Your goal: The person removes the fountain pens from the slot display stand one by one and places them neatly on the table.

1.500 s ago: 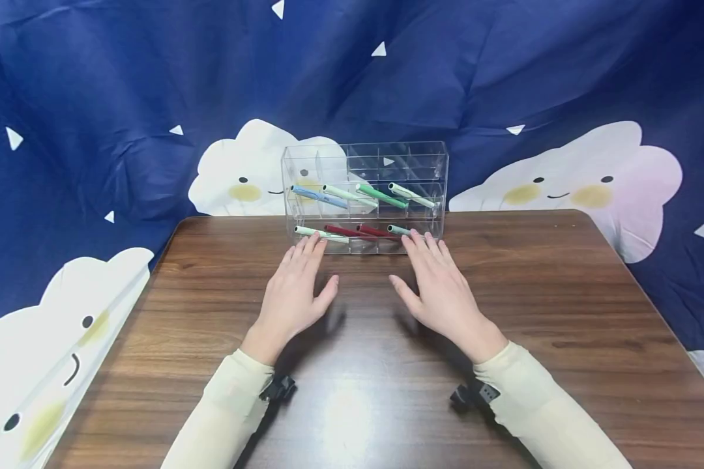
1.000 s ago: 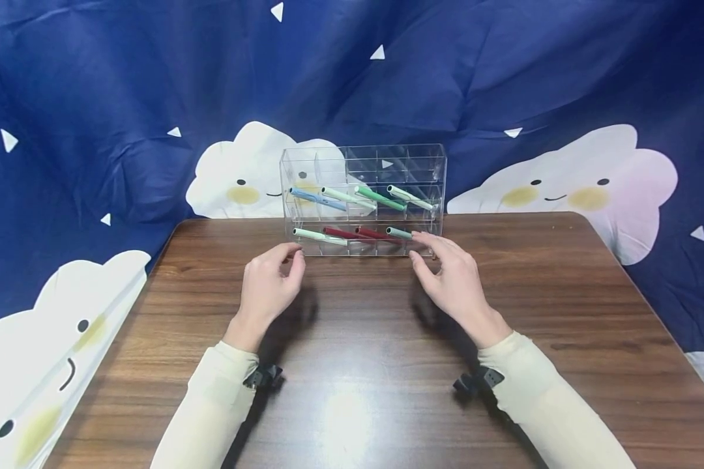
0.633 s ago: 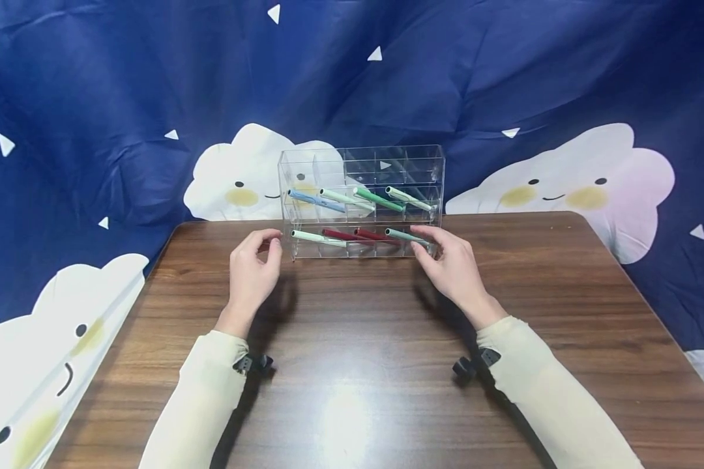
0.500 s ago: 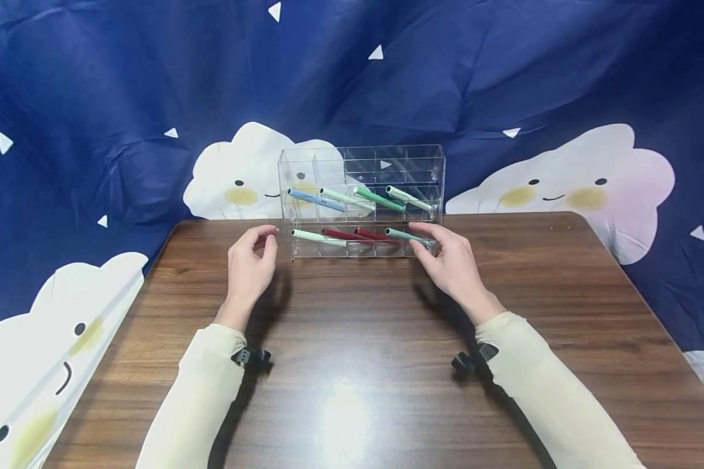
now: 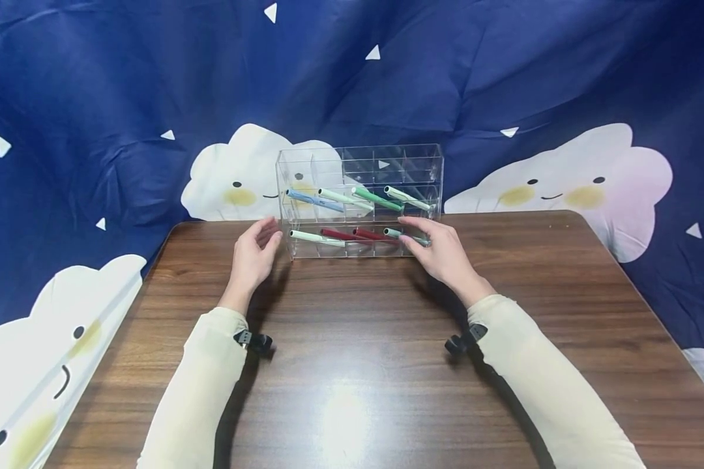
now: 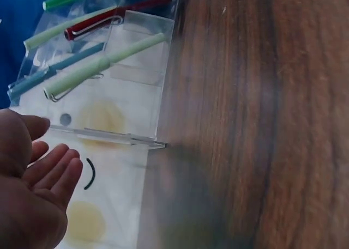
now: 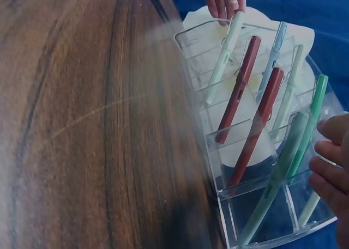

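A clear acrylic pen holder [image 5: 424, 163] with stepped compartments stands at the table's back edge. Its lower row holds a pale green pen [image 5: 317, 238], two dark red pens [image 7: 240, 90] and a grey-green pen [image 7: 281, 170]. Behind them lean a blue pen [image 5: 315, 200], a bright green pen [image 5: 378, 198] and two pale ones. My left hand [image 5: 252, 260], fingers loosely bent, is beside the holder's left end and holds nothing. My right hand [image 5: 442, 257] has thumb and fingers spread around the grey-green pen; in the right wrist view its fingers [image 7: 332, 151] are apart from that pen.
The brown wooden table [image 5: 340, 345] stretches in front of the holder, with a bright light reflection on it. A dark blue curtain [image 5: 475, 78] with white clouds hangs right behind the table's back edge.
My left hand has moved left from the holder's front to its left end. My right hand first shifted right, then came back left over the grey-green pen. The pens have stayed in place.
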`<state>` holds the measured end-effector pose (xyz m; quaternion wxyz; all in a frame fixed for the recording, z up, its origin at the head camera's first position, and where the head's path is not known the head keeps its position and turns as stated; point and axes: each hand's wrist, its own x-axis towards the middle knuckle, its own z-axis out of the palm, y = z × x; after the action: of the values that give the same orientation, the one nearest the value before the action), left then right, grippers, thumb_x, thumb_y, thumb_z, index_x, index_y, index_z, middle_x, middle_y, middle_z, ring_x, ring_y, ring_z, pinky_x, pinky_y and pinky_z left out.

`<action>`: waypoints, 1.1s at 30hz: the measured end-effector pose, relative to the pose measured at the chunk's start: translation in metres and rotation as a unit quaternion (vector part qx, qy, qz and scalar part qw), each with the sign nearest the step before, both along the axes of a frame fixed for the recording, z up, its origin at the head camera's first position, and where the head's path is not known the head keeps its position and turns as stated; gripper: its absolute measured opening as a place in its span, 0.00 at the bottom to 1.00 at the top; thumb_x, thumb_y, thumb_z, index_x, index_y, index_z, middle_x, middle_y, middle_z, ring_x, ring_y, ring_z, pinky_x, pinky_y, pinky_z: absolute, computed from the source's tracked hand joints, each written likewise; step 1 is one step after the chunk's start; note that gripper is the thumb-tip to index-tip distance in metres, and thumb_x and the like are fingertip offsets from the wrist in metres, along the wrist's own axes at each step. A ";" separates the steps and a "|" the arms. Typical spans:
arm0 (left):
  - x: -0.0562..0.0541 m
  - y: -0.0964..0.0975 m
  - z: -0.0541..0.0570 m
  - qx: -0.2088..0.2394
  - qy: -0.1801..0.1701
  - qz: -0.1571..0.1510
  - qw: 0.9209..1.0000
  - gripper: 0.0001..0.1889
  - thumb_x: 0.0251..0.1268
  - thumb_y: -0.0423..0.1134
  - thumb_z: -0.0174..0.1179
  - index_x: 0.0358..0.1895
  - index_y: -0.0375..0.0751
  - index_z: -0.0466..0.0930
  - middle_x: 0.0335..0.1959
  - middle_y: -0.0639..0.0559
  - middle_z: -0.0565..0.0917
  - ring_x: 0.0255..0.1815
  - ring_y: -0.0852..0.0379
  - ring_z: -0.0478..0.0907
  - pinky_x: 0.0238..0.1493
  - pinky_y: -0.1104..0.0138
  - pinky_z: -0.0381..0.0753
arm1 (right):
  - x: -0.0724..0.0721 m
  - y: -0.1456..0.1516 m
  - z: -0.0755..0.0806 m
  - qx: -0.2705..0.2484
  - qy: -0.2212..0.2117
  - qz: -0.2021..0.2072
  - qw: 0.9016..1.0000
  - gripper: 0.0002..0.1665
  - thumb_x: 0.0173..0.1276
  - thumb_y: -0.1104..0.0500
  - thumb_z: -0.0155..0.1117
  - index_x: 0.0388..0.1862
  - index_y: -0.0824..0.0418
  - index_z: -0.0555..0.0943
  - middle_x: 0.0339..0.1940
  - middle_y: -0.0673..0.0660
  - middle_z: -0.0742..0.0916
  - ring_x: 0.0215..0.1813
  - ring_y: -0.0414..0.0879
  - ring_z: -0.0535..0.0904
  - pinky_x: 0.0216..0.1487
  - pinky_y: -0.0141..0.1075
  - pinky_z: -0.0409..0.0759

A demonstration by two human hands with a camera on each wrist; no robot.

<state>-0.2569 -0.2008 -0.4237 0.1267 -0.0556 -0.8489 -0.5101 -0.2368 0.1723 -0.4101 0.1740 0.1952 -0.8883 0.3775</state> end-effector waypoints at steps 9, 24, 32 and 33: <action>-0.016 0.002 -0.005 0.022 -0.053 -0.063 0.996 0.32 0.81 0.30 0.59 0.81 0.26 0.61 0.80 0.28 0.70 0.80 0.33 0.71 0.83 0.51 0.71 | -0.009 -0.003 -0.007 0.016 -0.029 0.007 0.999 0.23 0.76 0.60 0.73 0.67 0.62 0.86 0.65 0.63 0.90 0.50 0.60 0.86 0.57 0.54 0.82; -0.028 0.002 -0.014 0.007 -0.077 -0.068 0.995 0.32 0.81 0.26 0.55 0.83 0.26 0.59 0.81 0.27 0.68 0.82 0.34 0.69 0.82 0.51 0.70 | -0.015 -0.015 -0.019 0.011 0.000 -0.007 1.000 0.16 0.73 0.61 0.75 0.58 0.63 0.90 0.57 0.64 0.93 0.62 0.61 0.89 0.66 0.55 0.85; -0.027 0.006 -0.013 0.020 -0.079 -0.065 0.995 0.30 0.80 0.26 0.55 0.82 0.27 0.62 0.75 0.26 0.73 0.78 0.34 0.74 0.79 0.51 0.74 | -0.019 -0.014 -0.022 -0.008 0.044 -0.003 0.999 0.14 0.72 0.63 0.75 0.55 0.65 0.91 0.55 0.64 0.93 0.61 0.61 0.89 0.67 0.53 0.84; -0.028 0.007 -0.013 0.023 -0.080 -0.064 0.995 0.30 0.80 0.25 0.54 0.82 0.27 0.62 0.75 0.25 0.73 0.77 0.34 0.74 0.79 0.51 0.75 | -0.019 -0.014 -0.022 -0.011 0.051 -0.003 0.999 0.14 0.72 0.64 0.75 0.55 0.65 0.91 0.55 0.64 0.93 0.61 0.61 0.89 0.68 0.53 0.84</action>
<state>-0.2845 -0.1939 -0.4366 0.0271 -0.0657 -0.8389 -0.5396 -0.2555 0.1585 -0.4323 0.2221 0.2095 -0.8749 0.3760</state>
